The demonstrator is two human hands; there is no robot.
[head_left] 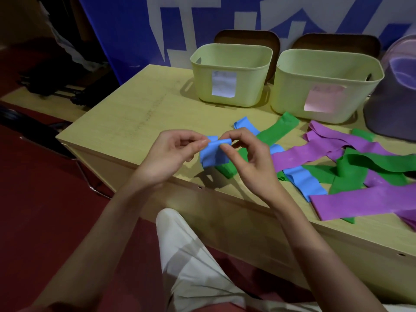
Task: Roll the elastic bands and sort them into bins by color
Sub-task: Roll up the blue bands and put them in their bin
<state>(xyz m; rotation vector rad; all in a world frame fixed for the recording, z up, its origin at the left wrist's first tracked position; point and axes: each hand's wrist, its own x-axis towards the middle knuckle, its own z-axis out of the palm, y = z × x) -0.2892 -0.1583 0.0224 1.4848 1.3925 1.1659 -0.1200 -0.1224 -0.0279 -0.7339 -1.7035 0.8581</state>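
Both hands hold one blue elastic band [213, 155] just above the table's near edge. My left hand [173, 154] pinches its folded top end from the left, and my right hand [245, 154] pinches the same end from the right. The band's free part hangs down between them. To the right lies a tangled heap of flat bands: green [364, 163], purple [351, 202] and blue [304, 181]. Two pale green bins stand behind, one with a white label [231, 75] and one with a pink label [326, 84].
The wooden table [135, 113] has bare surface on its left half. A purple translucent container [396, 91] stands at the far right. Two brown lids lean behind the bins against a blue banner. My knee in light trousers [180, 244] is below the table edge.
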